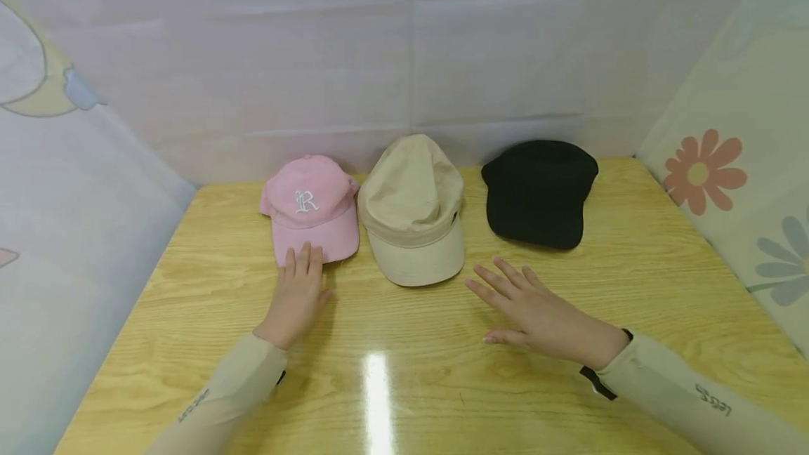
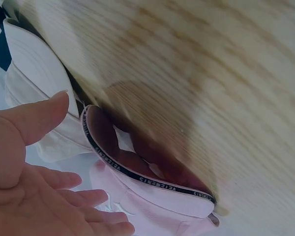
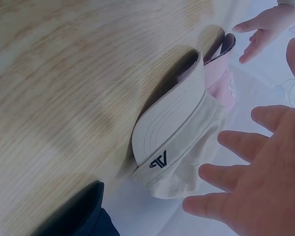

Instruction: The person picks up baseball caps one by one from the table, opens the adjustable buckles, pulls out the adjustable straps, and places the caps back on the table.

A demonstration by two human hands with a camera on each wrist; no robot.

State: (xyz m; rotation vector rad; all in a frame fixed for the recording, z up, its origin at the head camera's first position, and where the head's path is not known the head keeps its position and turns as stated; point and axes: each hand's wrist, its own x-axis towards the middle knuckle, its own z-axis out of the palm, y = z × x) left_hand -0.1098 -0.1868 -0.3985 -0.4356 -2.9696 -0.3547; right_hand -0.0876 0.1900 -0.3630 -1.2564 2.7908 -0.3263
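Observation:
Three caps stand in a row along the back of the wooden table. At the left is a pink cap (image 1: 310, 192) with a white letter on its front; a beige cap (image 1: 413, 195) sits in the middle, and a black cap (image 1: 538, 192) at the right. My left hand (image 1: 296, 300) is at the pink cap's brim, fingers extended and overlapping its edge in the head view. My right hand (image 1: 537, 314) hovers with spread fingers in front of the gap between the beige and black caps, holding nothing. In the left wrist view, the pink brim's underside (image 2: 152, 169) shows a dark lettered trim.
The light wooden table (image 1: 430, 371) has a bright light reflection near its front. A pale wall sheet (image 1: 404, 55) stands close behind the caps. Side panels carry printed shapes, including a red flower (image 1: 698, 173) at the right.

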